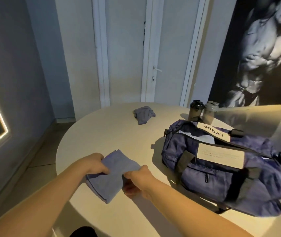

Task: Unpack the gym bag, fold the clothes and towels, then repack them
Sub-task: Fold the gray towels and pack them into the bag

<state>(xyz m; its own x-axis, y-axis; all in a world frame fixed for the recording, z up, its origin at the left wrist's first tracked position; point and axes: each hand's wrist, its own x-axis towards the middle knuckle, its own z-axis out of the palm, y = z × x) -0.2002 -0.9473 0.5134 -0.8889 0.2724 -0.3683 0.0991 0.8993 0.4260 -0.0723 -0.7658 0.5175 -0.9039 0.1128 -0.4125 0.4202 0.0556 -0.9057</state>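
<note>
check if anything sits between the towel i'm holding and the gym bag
Nothing visible does. The left hand and right hand grip the towel, and only bare table lies between it and the gym bag. The crumpled cloth and bottles sit farther back, off that path.

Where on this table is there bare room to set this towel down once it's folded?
Bare table lies between the towel being folded and the crumpled cloth at the far side, and along the left rim. The right side is crowded: the gym bag fills it, with two bottles behind.
</note>
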